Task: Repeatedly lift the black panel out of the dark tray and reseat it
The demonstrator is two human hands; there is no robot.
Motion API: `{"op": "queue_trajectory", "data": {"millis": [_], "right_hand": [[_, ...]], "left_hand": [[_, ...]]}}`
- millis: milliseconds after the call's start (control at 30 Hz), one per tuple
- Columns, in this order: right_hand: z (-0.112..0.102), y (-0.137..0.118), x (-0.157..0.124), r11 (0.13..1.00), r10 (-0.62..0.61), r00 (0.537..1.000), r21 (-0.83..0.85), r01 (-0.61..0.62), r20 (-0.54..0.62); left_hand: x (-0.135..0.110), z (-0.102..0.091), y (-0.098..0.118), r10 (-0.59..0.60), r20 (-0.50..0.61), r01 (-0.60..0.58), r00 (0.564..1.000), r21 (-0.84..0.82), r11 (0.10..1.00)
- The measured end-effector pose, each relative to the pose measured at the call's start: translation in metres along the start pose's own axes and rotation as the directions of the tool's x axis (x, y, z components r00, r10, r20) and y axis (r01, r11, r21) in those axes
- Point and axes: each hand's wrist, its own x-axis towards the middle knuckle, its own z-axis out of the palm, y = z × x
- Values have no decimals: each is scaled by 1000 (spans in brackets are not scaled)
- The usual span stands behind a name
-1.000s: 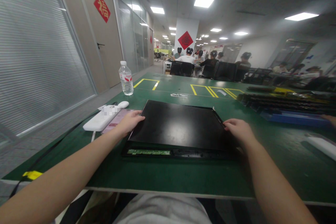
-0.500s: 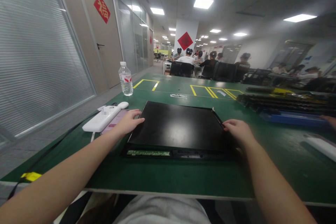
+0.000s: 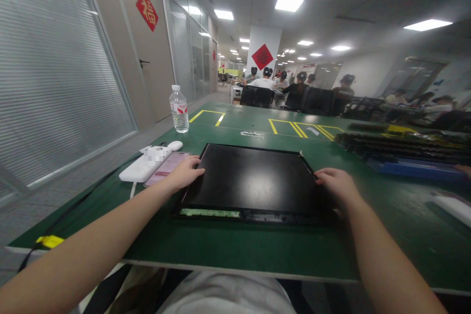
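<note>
A flat black screen panel [image 3: 253, 176] lies on the green table [image 3: 239, 245] right in front of me, with a green circuit strip [image 3: 209, 213] showing along its near edge. My left hand [image 3: 184, 174] grips the panel's left edge, fingers curled over it. My right hand [image 3: 336, 184] grips the right edge in the same way. Both forearms reach in from the bottom corners.
A white power strip [image 3: 145, 169], a pink phone [image 3: 167, 169] and a white mouse [image 3: 175, 145] lie left of the panel, a water bottle [image 3: 179, 110] farther back. Dark trays [image 3: 401, 144] on a blue tray stand at right. Several people sit at far tables.
The panel has settled slightly lower onto the table between my hands; the view has shifted a little. Both hands keep their hold on the edges.
</note>
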Motion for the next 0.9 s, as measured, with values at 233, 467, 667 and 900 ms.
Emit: {"op": "queue_trajectory", "data": {"millis": [233,467,667,900], "right_hand": [[4,6,4,999,11,1000,33,-11,0],[3,6,4,999,-12,1000,41,12,9],[1,3,1,999,-28,1000,46,28,8],[0,1,-1,999,-16,1000,30,15,7]], "left_hand": [[1,0,-2,26,27,-30,999,143,989],[2,0,-4,33,61,-48,998,257,965],[2,1,-7,49,71,-67,996,293,954],[5,0,-11,77,119,-117,990,381,917]]}}
